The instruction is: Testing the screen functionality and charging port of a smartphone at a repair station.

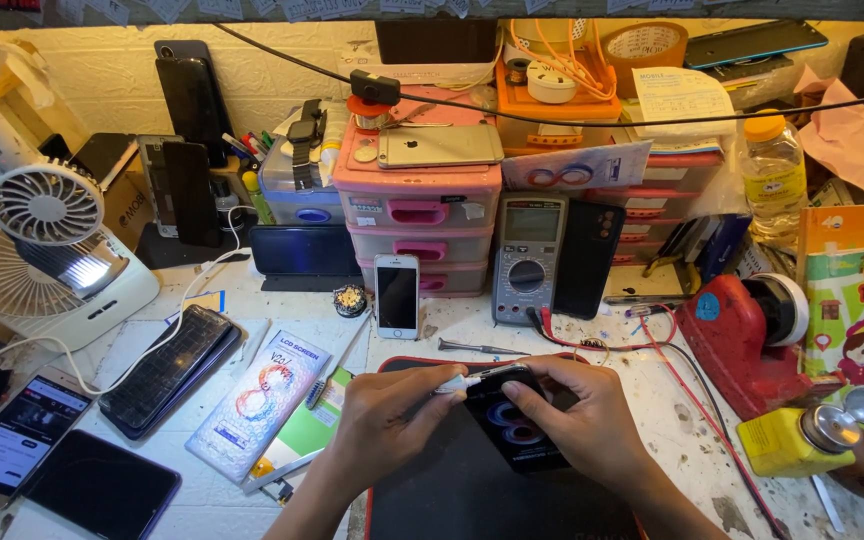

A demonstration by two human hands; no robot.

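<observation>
The black smartphone with a swirl of blue and red on its screen lies on the dark work mat, its edges largely hidden under both hands. The left hand pinches a thin white-handled tool whose tip disappears at the phone's upper edge. The right hand arches over the phone, its fingers pressed together, clamping its top and side.

The phone under the hands has a glossy glass face, lying on a matt black mat over a rough, stained worktop, near glossy pink plastic drawers and a shiny metal-topped yellow bottle
</observation>
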